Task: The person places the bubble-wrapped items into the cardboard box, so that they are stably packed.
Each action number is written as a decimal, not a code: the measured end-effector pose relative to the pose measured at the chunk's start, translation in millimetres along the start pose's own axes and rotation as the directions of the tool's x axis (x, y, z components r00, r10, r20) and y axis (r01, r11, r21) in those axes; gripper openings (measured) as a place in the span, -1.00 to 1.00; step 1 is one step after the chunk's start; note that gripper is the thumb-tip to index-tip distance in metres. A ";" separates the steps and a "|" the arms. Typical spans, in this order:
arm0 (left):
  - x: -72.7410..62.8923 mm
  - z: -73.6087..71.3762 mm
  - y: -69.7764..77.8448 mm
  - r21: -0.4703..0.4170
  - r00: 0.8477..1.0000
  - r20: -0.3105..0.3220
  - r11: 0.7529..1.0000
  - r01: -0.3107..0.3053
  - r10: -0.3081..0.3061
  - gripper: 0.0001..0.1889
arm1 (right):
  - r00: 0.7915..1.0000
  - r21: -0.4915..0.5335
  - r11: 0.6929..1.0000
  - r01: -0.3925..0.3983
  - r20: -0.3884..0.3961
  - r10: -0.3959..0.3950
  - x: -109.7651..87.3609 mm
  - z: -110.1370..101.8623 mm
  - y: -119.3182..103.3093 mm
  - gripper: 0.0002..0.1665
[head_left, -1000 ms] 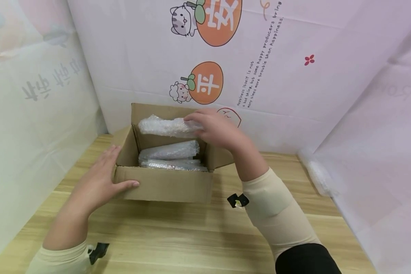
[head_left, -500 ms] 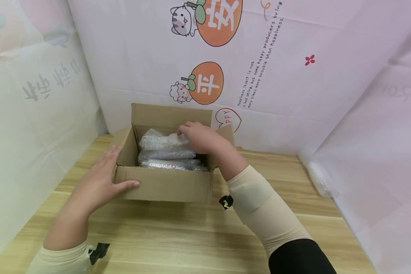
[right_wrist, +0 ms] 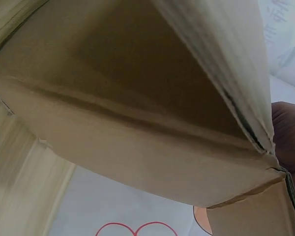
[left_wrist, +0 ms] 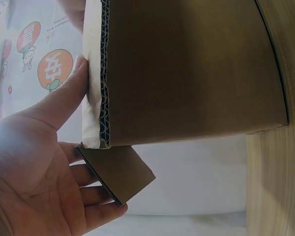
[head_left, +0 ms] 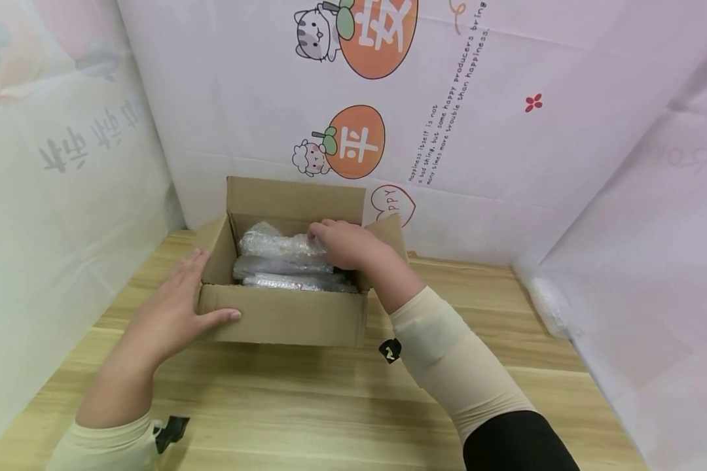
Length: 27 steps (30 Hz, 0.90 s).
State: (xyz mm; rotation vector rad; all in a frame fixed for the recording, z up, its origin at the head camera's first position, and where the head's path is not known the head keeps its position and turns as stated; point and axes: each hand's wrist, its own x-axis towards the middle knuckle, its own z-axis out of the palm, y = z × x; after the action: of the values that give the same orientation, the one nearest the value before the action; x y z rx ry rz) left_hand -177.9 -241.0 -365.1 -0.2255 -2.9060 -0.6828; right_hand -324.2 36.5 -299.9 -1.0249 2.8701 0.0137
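An opened cardboard box [head_left: 283, 317] holds several bubble-wrapped packages. My right hand [head_left: 347, 243] reaches in over the right side and grips the right end of the rearmost bubble-wrapped package [head_left: 273, 244], its fingertips partly hidden. In front of that lie a second wrapped package [head_left: 283, 265] and a flatter one [head_left: 297, 282] by the front wall. My left hand [head_left: 167, 314] rests at the front left corner, thumb extended on the front wall and fingers spread along the left flap [left_wrist: 119, 174]. In the right wrist view, the box's side hides most of my right hand [right_wrist: 288, 130].
The box stands on a wood-grain table [head_left: 306, 405], its back flap [head_left: 294, 198] upright and right flap [head_left: 391, 232] folded outward. Printed white sheets [head_left: 477, 131] wall in the back and both sides. More bubble wrap [head_left: 549, 304] lies along the right wall.
My right hand has lowered the wrapped package from above the box to behind the others inside, moving down and slightly left. The second package has shifted slightly forward. My left hand has stayed put.
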 end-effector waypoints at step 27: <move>-1.0 -0.2 2.1 -0.005 1.000 0.001 1.000 0.011 -0.011 0.31 | 0.972 0.107 0.994 0.033 -0.233 -0.007 -54.5 -26.0 18.2 -0.24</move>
State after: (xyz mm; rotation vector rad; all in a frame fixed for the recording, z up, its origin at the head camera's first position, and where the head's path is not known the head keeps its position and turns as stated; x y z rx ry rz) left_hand -176.5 -239.3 -364.2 -0.2108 -2.9084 -0.6920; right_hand -296.0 83.9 -269.5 -1.1012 3.0247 -0.2817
